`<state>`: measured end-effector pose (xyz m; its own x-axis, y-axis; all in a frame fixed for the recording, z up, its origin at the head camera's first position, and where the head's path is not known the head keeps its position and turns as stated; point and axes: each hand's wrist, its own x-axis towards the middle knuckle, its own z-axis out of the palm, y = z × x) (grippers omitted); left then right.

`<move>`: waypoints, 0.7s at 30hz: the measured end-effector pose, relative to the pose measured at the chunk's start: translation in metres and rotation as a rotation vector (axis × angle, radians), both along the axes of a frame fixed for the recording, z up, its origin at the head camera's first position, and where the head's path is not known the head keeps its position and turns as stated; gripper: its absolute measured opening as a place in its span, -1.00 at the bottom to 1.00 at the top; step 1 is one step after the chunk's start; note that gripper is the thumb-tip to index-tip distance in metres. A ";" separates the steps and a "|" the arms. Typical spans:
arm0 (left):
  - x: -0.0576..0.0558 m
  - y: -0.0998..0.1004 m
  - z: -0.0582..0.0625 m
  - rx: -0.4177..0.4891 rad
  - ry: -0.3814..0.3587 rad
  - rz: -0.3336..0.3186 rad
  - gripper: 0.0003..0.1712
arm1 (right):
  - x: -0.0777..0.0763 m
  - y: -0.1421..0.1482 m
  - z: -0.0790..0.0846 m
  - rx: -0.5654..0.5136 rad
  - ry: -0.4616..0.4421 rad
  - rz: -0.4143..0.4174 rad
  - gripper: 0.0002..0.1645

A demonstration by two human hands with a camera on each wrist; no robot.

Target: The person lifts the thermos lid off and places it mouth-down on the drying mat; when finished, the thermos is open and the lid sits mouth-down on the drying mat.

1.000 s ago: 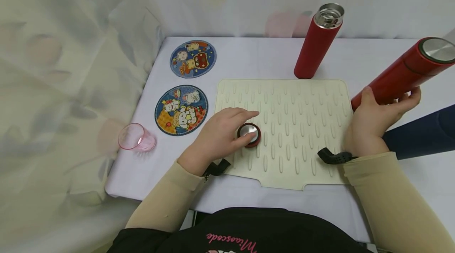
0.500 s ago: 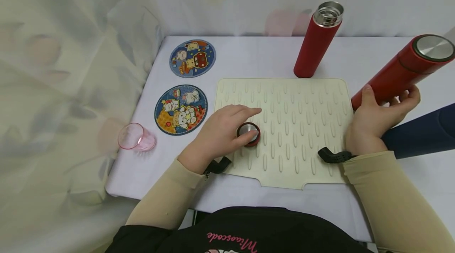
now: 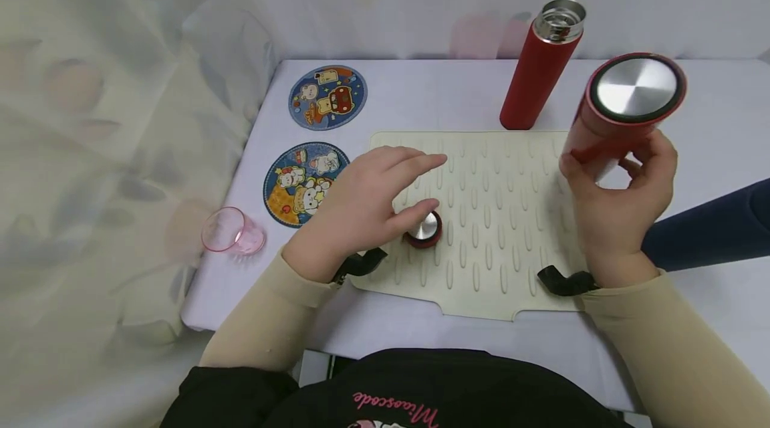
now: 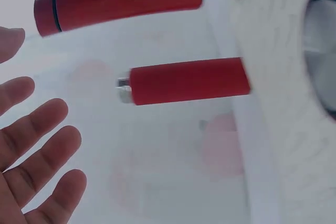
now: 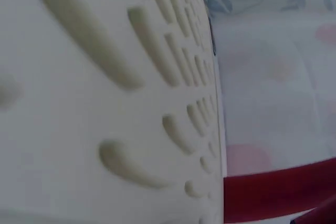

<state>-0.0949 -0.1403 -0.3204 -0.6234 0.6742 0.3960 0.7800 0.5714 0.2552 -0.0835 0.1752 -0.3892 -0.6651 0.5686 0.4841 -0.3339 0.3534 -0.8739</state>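
My right hand (image 3: 622, 207) grips a red thermos (image 3: 601, 134) with a shiny steel lid top, tilted over the right side of the cream ridged mat (image 3: 487, 214). The left wrist view also shows this held thermos (image 4: 94, 6), with a fingertip across it. A small lid (image 3: 426, 229), red-rimmed with a steel top, sits on the mat's left part. Over it hovers my left hand (image 3: 367, 194), fingers spread and holding nothing, its thumb overlapping the lid's edge in the head view. Behind the mat stands a second red thermos (image 3: 537, 80), uncapped, its steel neck bare.
Two round cartoon-printed coasters (image 3: 327, 97) lie at the left of the white-clothed table. A pink clear glass (image 3: 243, 234) stands near the table's left edge. At the right, beyond my wrist, is a dark blue bottle (image 3: 710, 224). Curtains hang behind and left.
My right hand has brought the red thermos leftward, from beside the mat to over its right edge. My left hand has lifted off the lid and shifted slightly up and back.
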 end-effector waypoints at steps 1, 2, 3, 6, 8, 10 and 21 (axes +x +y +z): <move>-0.001 0.001 0.004 0.017 0.020 -0.013 -0.39 | 0.002 -0.001 0.000 0.034 0.010 0.028 -0.17; -0.002 0.002 0.009 0.034 0.037 -0.024 -0.40 | 0.005 -0.002 0.000 0.060 0.012 0.058 -0.17; -0.002 0.003 0.013 0.048 0.052 -0.034 -0.40 | 0.007 -0.002 -0.001 0.081 0.011 0.090 -0.17; -0.005 0.007 0.023 0.087 0.087 -0.065 -0.40 | 0.014 -0.003 -0.001 0.141 0.012 0.198 -0.17; -0.007 0.009 0.031 0.112 0.106 -0.083 -0.39 | 0.017 -0.003 0.001 0.178 0.017 0.270 -0.15; -0.007 0.011 0.039 0.146 0.119 -0.104 -0.35 | 0.020 -0.003 0.003 0.227 0.027 0.335 -0.11; 0.009 0.017 0.061 0.246 -0.009 -0.278 -0.13 | 0.027 -0.010 0.014 0.487 0.092 0.590 0.06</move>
<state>-0.0857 -0.1231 -0.2592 -0.4340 0.7040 0.5622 0.8939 0.2585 0.3663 -0.0568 0.1652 -0.3750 -0.7369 -0.1592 0.6570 -0.6505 0.4315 -0.6251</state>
